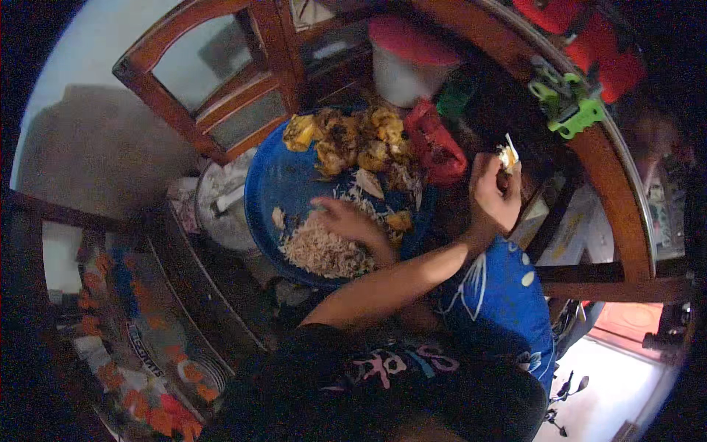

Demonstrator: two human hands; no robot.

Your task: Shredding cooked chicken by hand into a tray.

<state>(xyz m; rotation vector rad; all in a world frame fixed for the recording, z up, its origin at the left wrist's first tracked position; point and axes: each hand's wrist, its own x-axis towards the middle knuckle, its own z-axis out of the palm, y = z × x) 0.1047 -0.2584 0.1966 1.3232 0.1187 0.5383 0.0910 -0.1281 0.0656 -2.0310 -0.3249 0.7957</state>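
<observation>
At the left, you have a blue tray (265,188); it looks stiff, so its raised rim should be the best place to hold it. A small pale piece (278,218) lies on it, just beside the rice (313,247), which sits in a loose heap in the near part. Each grain should be light and soft, and a bit sticky, so the heap is best scooped from its edge with your fingers close together, and not squeezed hard. Your right hand (350,222) is over the rice, its fingers loosely spread; you can't tell whether anything is under the palm. Behind the rice, at the far side of the tray, lie big yellow-brown chunks (357,140) that look like cooked meat. They are likely heavier, soft and slippery, and could tear, so the thick middle is a safer hold than a thin edge. To their right is a red bag (440,144), thin and floppy by its look. Farthest right, your left hand (497,197), its arm crossing over the other one, pinches a small white bit (512,150) between thumb and fingers. It looks light and thin, so a gentle pinch should do; what it is, you can't tell.
</observation>
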